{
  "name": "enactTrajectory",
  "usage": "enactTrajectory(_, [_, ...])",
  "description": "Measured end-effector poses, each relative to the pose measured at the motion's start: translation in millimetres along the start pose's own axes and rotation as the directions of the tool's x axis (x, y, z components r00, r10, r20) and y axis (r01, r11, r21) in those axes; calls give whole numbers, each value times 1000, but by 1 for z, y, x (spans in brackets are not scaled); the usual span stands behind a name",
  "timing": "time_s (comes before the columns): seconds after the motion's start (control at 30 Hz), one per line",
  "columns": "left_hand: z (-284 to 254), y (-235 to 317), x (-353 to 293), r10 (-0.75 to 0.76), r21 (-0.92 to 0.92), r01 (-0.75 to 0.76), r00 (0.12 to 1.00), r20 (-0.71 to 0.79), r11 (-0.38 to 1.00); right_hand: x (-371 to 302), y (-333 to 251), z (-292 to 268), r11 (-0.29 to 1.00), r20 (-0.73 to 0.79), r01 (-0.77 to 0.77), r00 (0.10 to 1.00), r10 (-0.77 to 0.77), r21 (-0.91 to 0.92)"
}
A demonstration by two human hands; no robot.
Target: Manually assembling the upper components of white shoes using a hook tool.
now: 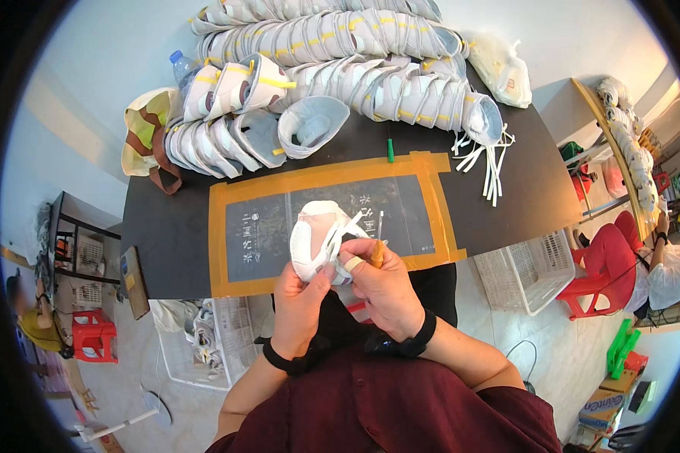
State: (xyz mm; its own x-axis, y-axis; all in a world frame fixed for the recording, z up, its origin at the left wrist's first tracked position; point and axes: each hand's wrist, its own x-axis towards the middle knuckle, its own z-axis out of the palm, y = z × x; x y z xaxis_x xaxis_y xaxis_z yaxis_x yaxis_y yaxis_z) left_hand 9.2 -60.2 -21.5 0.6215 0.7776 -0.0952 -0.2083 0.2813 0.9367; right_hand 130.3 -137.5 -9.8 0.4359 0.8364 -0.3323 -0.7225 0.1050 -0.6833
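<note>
A white and pale pink shoe upper (326,234) is held above the front of the table, its toe pointing away from me. My left hand (304,298) grips its near left side, thumb on top. White lace ends (351,226) stick out from its right side. Closed around a small tool with an orange-brown handle (377,254), my right hand (378,285) touches the upper by the laces. Tape wraps one right finger. The tool's working end cannot be made out clearly. Under both hands lies a dark sheet edged with orange tape (217,241).
Nested rows of shoe uppers (385,94) fill the back of the black table (506,192). White laces (491,162) hang at the right, near a green-handled tool (391,151). A bag (145,124) stands left; white crates (525,275) sit below. A person in red trousers (612,253) sits right.
</note>
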Motion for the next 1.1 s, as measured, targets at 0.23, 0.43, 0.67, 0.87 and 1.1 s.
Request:
enactTrajectory(0.23, [0, -2, 0, 24, 50, -25, 999, 22, 998, -1, 2, 1, 995, -42, 12, 999, -16, -103])
enactTrajectory(0.43, [1, 2, 2, -2, 1, 2, 1000, 31, 1000, -1, 5, -4, 998, -20, 6, 1000, -7, -58])
enactTrajectory(0.67, [0, -3, 1, -7, 22, 6, 1000, 14, 1000, -3, 8, -7, 1000, -21, 21, 1000, -21, 15])
enactTrajectory(0.87, [-6, -2, 2, -42, -4, 42, 998, 52, 999, -2, 7, -10, 995, 47, 13, 999, -18, 100])
enactTrajectory(1.1, [3, -1, 2, -8, 19, 7, 1000, 20, 1000, -1, 10, -9, 999, 22, 38, 999, -39, 22])
